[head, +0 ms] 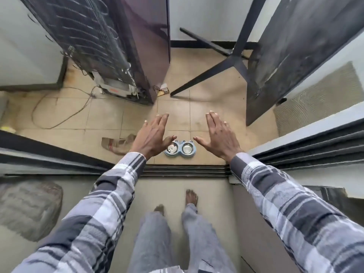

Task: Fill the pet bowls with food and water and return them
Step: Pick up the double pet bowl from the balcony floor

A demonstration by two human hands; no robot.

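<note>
A light blue double pet bowl stand (180,154) sits on the tiled floor just beyond a sliding-door track. It holds two shiny steel bowls, the left bowl (172,148) and the right bowl (187,148); both look bare inside. My left hand (154,135) is stretched out above and to the left of the stand, fingers spread, holding nothing. On the other side, my right hand (218,134) hovers above and to the right, also spread and holding nothing. Neither hand touches the bowls.
The back of a fridge (110,48) with a trailing cable (59,115) stands at the left. A dark table leg (226,64) and a dark door panel (295,56) are at the right. A crumpled cloth (116,143) lies left of the bowls. The door track (185,170) crosses in front of my bare feet.
</note>
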